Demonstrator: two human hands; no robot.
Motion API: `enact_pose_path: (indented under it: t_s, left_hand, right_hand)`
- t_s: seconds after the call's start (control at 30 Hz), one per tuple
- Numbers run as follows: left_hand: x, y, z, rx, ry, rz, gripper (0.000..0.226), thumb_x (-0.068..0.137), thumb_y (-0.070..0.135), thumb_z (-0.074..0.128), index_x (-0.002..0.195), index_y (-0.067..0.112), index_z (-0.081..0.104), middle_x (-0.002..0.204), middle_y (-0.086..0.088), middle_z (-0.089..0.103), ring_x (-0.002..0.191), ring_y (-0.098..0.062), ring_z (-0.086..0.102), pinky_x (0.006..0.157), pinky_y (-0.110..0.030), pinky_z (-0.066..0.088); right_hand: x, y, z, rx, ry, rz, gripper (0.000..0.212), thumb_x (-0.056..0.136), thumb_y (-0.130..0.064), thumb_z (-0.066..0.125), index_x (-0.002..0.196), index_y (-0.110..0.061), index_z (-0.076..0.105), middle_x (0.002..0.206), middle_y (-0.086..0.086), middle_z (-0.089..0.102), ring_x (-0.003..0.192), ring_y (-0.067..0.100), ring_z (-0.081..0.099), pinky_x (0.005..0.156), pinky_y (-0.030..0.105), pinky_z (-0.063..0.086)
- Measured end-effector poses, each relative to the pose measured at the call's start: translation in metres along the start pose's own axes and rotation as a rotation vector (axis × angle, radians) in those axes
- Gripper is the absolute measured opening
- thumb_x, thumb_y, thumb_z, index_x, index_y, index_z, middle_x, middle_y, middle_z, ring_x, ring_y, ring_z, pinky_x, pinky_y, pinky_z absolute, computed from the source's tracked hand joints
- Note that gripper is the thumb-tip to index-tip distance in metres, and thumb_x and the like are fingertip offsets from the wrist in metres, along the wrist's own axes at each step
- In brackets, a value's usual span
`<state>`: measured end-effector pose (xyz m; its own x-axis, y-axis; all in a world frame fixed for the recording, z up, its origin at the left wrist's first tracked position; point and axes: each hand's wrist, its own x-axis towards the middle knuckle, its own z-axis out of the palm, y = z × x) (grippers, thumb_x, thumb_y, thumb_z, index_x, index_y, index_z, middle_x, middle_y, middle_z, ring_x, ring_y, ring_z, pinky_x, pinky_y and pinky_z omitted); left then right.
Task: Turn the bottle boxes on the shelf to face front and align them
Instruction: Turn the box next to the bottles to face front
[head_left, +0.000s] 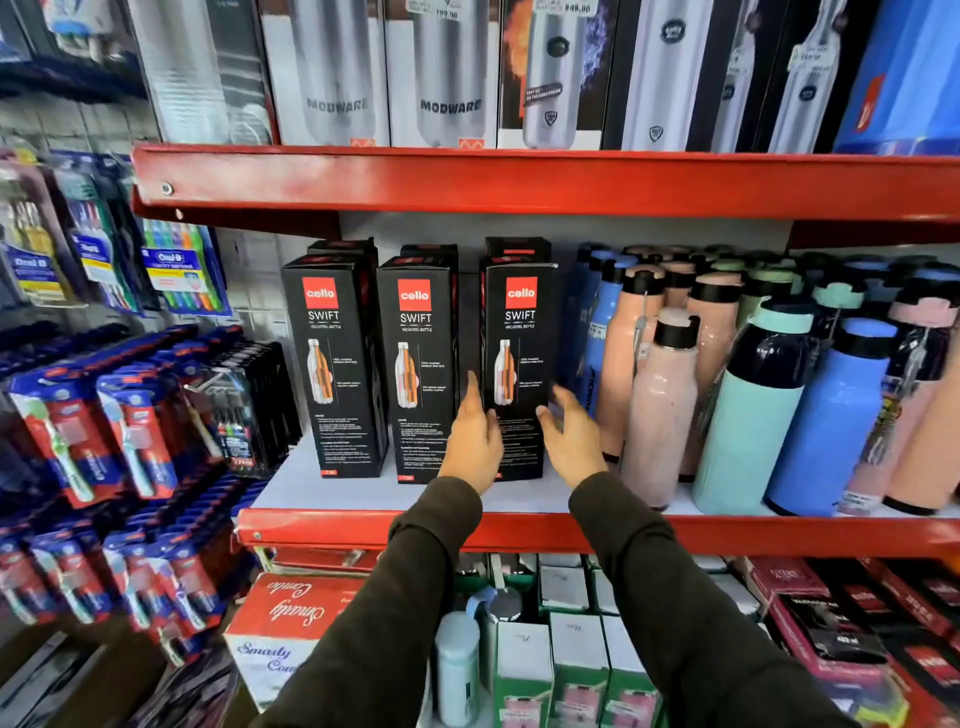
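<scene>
Three black boxes stand in a row at the front of the shelf (363, 493), all showing their red labels. The right box (519, 364) is the one between the two hands. It stands tall and straight, with its long side going up and down. The left hand (475, 441) is low at the box's left edge, in the gap next to the middle box (418, 369). Its fingers are flat and close together, and they seem to touch the box's edge, though I cannot be sure. The right hand (571, 441) is low at the box's right edge, with its fingers spread apart and a bit blurry. I cannot tell if it touches the box. Neither hand is wrapped around the box. Both hands are about as near to it. The left box (337, 364) stands well apart from both hands. The hands hide the bottom of the right box, so I cannot see if it lines up with the others. More black boxes stand behind the row, but only their tops show.
</scene>
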<state>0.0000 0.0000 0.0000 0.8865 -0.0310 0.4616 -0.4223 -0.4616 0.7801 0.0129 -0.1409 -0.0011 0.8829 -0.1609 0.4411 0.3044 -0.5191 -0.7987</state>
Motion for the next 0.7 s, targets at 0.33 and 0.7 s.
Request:
enact_pose_path:
  t_s: [0.33, 0.7]
  left_hand:
    - [0.008, -0.007, 0.005, -0.08, 0.121, -0.138, 0.045, 0.101, 0.021, 0.048, 0.144, 0.011, 0.044, 0.129, -0.019, 0.064, 0.119, -0.03, 0.061, 0.097, -0.025, 0.045]
    - [-0.002, 0.004, 0.003, -0.284, 0.258, -0.061, 0.048, 0.089, 0.018, 0.041, 0.133, 0.017, 0.059, 0.118, -0.006, 0.072, 0.1, -0.016, 0.069, 0.09, -0.028, 0.054]
  right_hand:
    - [-0.005, -0.002, 0.005, 0.177, 0.091, 0.08, 0.041, 0.094, -0.012, 0.059, 0.134, -0.008, 0.052, 0.132, 0.012, 0.061, 0.106, 0.014, 0.061, 0.081, 0.006, 0.044]
    - [-0.014, -0.007, -0.004, 0.18, 0.03, -0.052, 0.085, 0.061, -0.028, 0.089, 0.133, -0.035, 0.045, 0.122, -0.006, 0.061, 0.107, 0.005, 0.06, 0.092, 0.021, 0.05]
